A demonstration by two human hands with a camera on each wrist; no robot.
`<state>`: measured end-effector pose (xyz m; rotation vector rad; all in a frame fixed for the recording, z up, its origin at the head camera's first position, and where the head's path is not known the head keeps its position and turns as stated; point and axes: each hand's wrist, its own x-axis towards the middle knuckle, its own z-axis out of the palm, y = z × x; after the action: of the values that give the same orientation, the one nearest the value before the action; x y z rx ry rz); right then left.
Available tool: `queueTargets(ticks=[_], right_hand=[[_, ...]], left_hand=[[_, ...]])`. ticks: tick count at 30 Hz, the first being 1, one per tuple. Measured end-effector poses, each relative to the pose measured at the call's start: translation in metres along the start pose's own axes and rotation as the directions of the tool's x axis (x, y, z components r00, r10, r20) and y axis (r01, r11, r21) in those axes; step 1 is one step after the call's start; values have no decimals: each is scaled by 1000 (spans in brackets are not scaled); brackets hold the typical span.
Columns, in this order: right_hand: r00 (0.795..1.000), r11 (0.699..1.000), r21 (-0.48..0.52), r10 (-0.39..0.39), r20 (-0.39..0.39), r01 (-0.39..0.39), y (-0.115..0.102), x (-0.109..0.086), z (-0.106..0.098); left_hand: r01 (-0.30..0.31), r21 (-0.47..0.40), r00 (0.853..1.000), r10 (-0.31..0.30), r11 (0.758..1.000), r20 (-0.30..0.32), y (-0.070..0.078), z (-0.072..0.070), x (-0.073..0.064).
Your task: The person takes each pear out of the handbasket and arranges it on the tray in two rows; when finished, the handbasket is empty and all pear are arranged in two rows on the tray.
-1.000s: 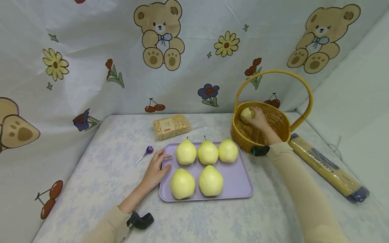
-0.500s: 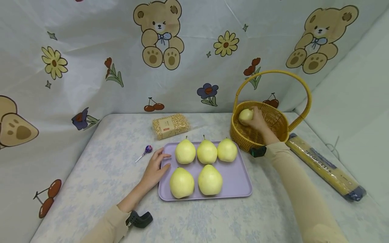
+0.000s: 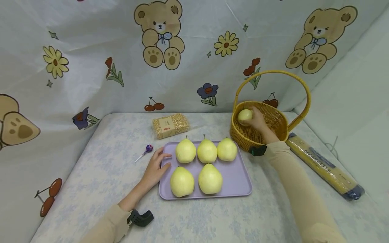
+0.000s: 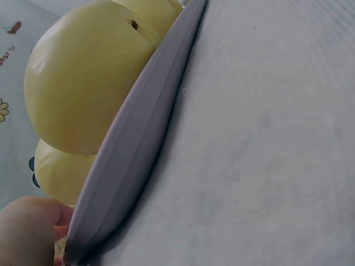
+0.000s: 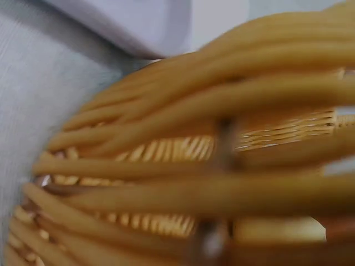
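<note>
Inside the yellow wicker basket (image 3: 247,140) at the right, my right hand (image 3: 257,120) holds a pale yellow pear (image 3: 244,116) near the basket's left wall. The right wrist view shows mostly blurred basket wall (image 5: 138,188), which hides the hand. My left hand (image 3: 154,170) rests at the left edge of a light purple tray (image 3: 235,185), its fingers relaxed over the rim. Several pears stand on the tray, with one pear (image 3: 182,182) at the front left. In the left wrist view, a large pear (image 4: 83,77) rises behind the tray's rim (image 4: 130,133).
A bag of yellow kernels (image 3: 171,126) lies behind the tray. To the tray's left is a purple-wrapped lollipop (image 3: 148,149). A long spaghetti packet (image 3: 325,166) lies right of the basket. The basket's tall handle (image 3: 307,98) arches above it. A patterned cloth (image 3: 191,81) hangs behind.
The right hand and its pear have shifted very slightly left within the basket. The left hand stays at the tray's edge, and the head view has moved a little.
</note>
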<state>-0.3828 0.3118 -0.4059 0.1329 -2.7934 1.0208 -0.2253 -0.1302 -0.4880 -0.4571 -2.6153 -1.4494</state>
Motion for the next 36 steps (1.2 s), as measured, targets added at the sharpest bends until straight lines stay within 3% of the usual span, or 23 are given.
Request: queueTargets(ticks=[7,13,19,26,31,36], right_hand=[[997,998,46,39,-70,-36,-10,-17,-16],[993,997,71,-12,-117,21,-26,-46,-29],[993,983,160,-75,-95,90,-47,-86,-36],[986,964,210,-162,-34,165,-73,-146,-29],[962,932,243,-274,-19,270,-83,-188,-17],[941,921,210,-337,17,327,-81,-220,0]], left_hand=[[-3,5,1000,3,1000,-2,-1,5,1],[2,4,1000,-2,1000,-5,-1,4,0],[-8,12,1000,8,1000,-10,0,2,-1],[-8,6,1000,8,1000,-6,-1,1,-2],[-20,6,1000,20,1000,-6,-2,2,-1],[-25,11,1000,25,1000,-12,-3,2,1]])
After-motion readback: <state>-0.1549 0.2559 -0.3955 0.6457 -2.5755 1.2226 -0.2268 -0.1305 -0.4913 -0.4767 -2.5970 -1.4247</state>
